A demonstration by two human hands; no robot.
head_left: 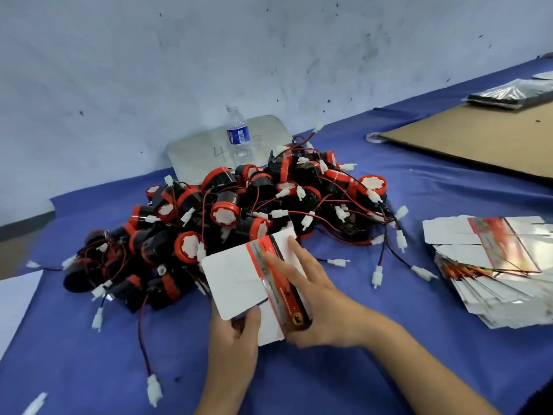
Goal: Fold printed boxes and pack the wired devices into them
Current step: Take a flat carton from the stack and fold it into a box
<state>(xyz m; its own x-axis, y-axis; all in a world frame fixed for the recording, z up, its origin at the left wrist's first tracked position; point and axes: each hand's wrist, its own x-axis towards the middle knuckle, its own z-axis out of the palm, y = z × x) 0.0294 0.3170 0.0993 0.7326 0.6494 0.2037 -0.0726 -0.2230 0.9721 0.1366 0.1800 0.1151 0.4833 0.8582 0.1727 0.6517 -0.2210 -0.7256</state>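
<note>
A flat printed box blank [239,283], white inside with a red and silver printed strip, is held above the blue cloth in front of me. My left hand [235,339] grips its lower edge, thumb on the white flap. My right hand [311,298] holds the printed side, fingers stretched along the strip and over the far flap, thumb underneath. Behind the box lies a big heap of wired devices [227,211]: black round bodies with red rims, thin red and black wires, white plug connectors. A fanned stack of flat box blanks [490,265] lies at the right.
The blue cloth [359,369] covers the table. A water bottle [238,134] stands against the wall before a grey board [194,154]. A brown cardboard sheet [478,139] and a wrapped dark pack [508,95] lie at the far right. Loose connectors [154,389] trail toward me.
</note>
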